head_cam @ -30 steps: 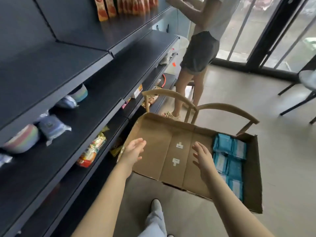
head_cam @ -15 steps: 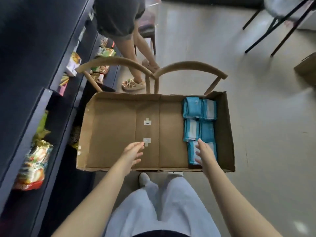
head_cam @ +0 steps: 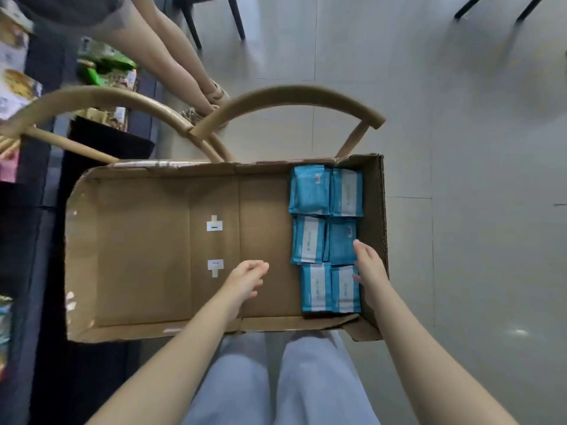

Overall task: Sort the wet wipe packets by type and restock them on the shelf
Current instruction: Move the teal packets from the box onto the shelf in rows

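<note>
Shallow corrugated cardboard box (head_cam: 138, 256), with a chair's curved wooden back (head_cam: 291, 96) arching just behind it. Six flat, squarish wet wipe packets (head_cam: 310, 191) in glossy blue plastic, some with a white panel, sit two wide at the box's right end. Left hand (head_cam: 245, 279) hovers over the bare cardboard floor, fingers loosely curled, holding nothing. Right hand (head_cam: 369, 268) is straight-fingered along the packets' right edge, gripping nothing.

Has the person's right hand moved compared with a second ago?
Yes. The right hand has crossed from the bare floor of the cardboard box to the blue packets by its right wall.
</note>
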The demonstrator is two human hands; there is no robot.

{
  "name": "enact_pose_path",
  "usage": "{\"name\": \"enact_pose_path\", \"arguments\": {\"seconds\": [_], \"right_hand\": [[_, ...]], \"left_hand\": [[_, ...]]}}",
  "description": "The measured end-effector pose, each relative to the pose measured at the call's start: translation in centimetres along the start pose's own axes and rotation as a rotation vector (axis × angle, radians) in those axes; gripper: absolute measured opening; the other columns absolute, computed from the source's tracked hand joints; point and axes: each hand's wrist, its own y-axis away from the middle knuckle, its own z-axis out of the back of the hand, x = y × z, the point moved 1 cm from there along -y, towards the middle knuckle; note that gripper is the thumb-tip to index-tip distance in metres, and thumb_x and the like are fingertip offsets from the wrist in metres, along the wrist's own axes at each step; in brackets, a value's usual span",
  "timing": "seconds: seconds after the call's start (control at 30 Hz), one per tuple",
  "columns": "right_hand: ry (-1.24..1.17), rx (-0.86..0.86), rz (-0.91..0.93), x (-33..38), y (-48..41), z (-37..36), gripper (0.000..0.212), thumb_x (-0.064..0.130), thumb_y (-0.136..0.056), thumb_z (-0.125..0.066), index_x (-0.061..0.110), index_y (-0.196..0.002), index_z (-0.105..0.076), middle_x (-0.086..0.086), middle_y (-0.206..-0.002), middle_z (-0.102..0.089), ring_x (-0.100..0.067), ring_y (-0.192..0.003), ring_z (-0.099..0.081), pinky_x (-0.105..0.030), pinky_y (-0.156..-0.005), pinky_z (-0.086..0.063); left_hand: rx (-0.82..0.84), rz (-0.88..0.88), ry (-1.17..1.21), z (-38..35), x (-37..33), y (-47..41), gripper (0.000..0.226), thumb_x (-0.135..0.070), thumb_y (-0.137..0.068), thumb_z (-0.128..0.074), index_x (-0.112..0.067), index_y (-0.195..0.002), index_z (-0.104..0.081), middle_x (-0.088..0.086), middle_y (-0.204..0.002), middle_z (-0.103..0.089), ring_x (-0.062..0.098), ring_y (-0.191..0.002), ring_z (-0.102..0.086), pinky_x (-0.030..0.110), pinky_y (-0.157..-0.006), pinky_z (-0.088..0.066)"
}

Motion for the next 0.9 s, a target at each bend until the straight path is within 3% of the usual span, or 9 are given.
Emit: {"name": "enact_pose_path", "arguments": {"seconds": [0.17, 0.33, 0.4, 0.53, 0.63, 0.7, 0.9], "right_hand": [[-0.014, -0.054, 0.032, 3.2, -8.1, 0.0, 0.06, 0.046, -0.099, -0.051, 0.018, -0.15, -0.038, -0.002, -0.148, -0.045, -0.017, -0.125, -0.049, -0.046, -0.114, -0.037], [-0.005, -0.078, 0.072, 5.6, -13.4, -2.0, 0.066, 0.047, -0.099, -0.05, 0.025, -0.156, -0.025, -0.002, -0.157, -0.036, -0.024, -0.142, -0.037, -0.045, -0.117, -0.032], [0.012, -0.116, 0.093, 5.7, -14.8, -2.7, 0.066, 0.047, -0.099, -0.051, 0.02, -0.155, -0.028, -0.004, -0.155, -0.039, -0.024, -0.141, -0.038, -0.04, -0.116, -0.032], [0.08, -0.176, 0.133, 4.9, -16.1, -3.9, 0.063, 0.048, -0.094, -0.059, 0.018, -0.147, -0.042, -0.005, -0.133, -0.053, -0.024, -0.125, -0.051, -0.036, -0.106, -0.041], [0.106, -0.232, 0.151, 4.4, -16.4, -4.5, 0.063, 0.047, -0.088, -0.067, 0.02, -0.141, -0.046, -0.001, -0.115, -0.055, -0.024, -0.114, -0.054, -0.046, -0.103, -0.045], [0.119, -0.273, 0.16, 4.4, -16.5, -4.8, 0.059, 0.042, -0.086, -0.071, 0.018, -0.135, -0.049, 0.0, -0.107, -0.052, -0.026, -0.112, -0.053, -0.044, -0.101, -0.045], [0.173, -0.327, 0.126, 5.2, -16.6, -6.0, 0.046, 0.032, -0.085, -0.075, 0.01, -0.12, -0.056, -0.011, -0.128, -0.047, -0.029, -0.122, -0.044, -0.038, -0.103, -0.04]], "left_hand": [[-0.031, -0.021, -0.033, -4.3, -5.8, -6.7, 0.042, -0.042, -0.098, -0.054, -0.022, -0.135, -0.05, -0.002, -0.135, -0.053, 0.016, -0.121, -0.052, 0.033, -0.099, -0.047], [-0.086, -0.103, 0.041, -7.3, -11.4, -13.1, 0.055, -0.04, -0.095, -0.06, -0.021, -0.144, -0.041, -0.001, -0.143, -0.047, 0.014, -0.122, -0.049, 0.032, -0.101, -0.042], [-0.096, -0.123, 0.049, -8.1, -12.9, -15.0, 0.053, -0.04, -0.095, -0.061, -0.022, -0.141, -0.042, -0.002, -0.138, -0.051, 0.013, -0.116, -0.052, 0.033, -0.099, -0.044], [-0.163, -0.152, 0.11, -9.1, -14.5, -17.0, 0.044, -0.033, -0.095, -0.062, -0.018, -0.133, -0.047, -0.004, -0.118, -0.055, 0.007, -0.094, -0.056, 0.021, -0.071, -0.046], [-0.206, -0.173, 0.09, -9.1, -14.4, -17.8, 0.037, -0.026, -0.095, -0.062, -0.015, -0.129, -0.052, -0.001, -0.118, -0.057, 0.011, -0.099, -0.057, 0.018, -0.069, -0.046], [-0.202, -0.176, 0.082, -9.0, -14.1, -17.9, 0.034, -0.023, -0.096, -0.061, -0.013, -0.128, -0.055, 0.0, -0.118, -0.06, 0.012, -0.1, -0.059, 0.021, -0.074, -0.049], [-0.118, -0.182, 0.109, -8.2, -12.4, -17.3, 0.024, -0.024, -0.098, -0.058, -0.016, -0.12, -0.063, -0.002, -0.114, -0.068, 0.01, -0.1, -0.066, 0.021, -0.073, -0.053]]}}
